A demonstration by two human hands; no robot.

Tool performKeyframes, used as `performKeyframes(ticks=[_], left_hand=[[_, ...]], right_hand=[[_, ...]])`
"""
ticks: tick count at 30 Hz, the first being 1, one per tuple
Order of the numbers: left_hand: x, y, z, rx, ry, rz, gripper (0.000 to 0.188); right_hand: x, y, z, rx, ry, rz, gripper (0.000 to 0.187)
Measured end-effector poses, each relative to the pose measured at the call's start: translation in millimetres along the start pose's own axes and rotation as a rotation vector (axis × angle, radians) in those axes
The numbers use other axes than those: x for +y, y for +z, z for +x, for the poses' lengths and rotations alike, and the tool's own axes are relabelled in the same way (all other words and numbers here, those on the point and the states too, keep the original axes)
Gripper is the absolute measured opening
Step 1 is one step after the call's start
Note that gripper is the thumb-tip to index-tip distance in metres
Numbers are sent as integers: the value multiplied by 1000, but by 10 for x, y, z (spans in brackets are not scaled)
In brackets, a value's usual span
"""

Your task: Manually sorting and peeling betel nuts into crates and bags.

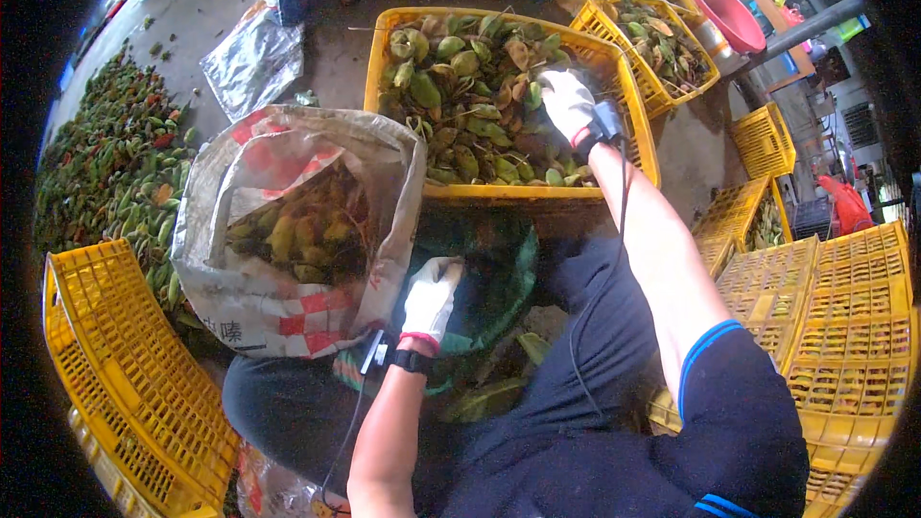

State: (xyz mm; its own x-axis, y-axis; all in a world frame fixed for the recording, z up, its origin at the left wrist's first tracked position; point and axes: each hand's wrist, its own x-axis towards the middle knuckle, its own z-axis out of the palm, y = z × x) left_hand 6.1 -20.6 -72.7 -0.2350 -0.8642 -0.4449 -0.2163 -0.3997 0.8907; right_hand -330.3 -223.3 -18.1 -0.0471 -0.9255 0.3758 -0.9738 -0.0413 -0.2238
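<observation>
A yellow plastic crate [523, 194] ahead of me is filled with green and brown pods [480, 125], some dried and leafy. My right hand [568, 104], in a white glove, is over the pods at the crate's right side, beside a green one. Its fingers are bent together, and what they grip is hidden. My left hand [432, 297], also gloved, hovers above a dark green sack [513, 302] between my legs. Those fingers are curled in; whatever they hold does not show. Left of it stands an open white woven bag [216, 259] with yellowish-brown pods [312, 230] inside.
A large heap of green and reddish pods [115, 153] covers the floor at far left. Yellow crates stand left [134, 374], right [854, 326] and behind, one holding pods [662, 38]. A pink basin [726, 14] and a clear plastic sheet [254, 58] lie farther off.
</observation>
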Motion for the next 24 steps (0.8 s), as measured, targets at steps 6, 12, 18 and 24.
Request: performKeyframes(ticks=[6,12,18,24], left_hand=[[126,55,13,21,70,74,36],[46,-44,-2,9,16,75,36],[309,39,0,63,178,18,35],[527,47,-104,181,453,-74,49]], right_hand=[[-12,221,100,-38,-308,-390,21],[-404,19,165,-232,-44,-18,29],[-438,-386,-187,-362,106,724,28],[-1087,-667,-869,-897,252,1303,26]])
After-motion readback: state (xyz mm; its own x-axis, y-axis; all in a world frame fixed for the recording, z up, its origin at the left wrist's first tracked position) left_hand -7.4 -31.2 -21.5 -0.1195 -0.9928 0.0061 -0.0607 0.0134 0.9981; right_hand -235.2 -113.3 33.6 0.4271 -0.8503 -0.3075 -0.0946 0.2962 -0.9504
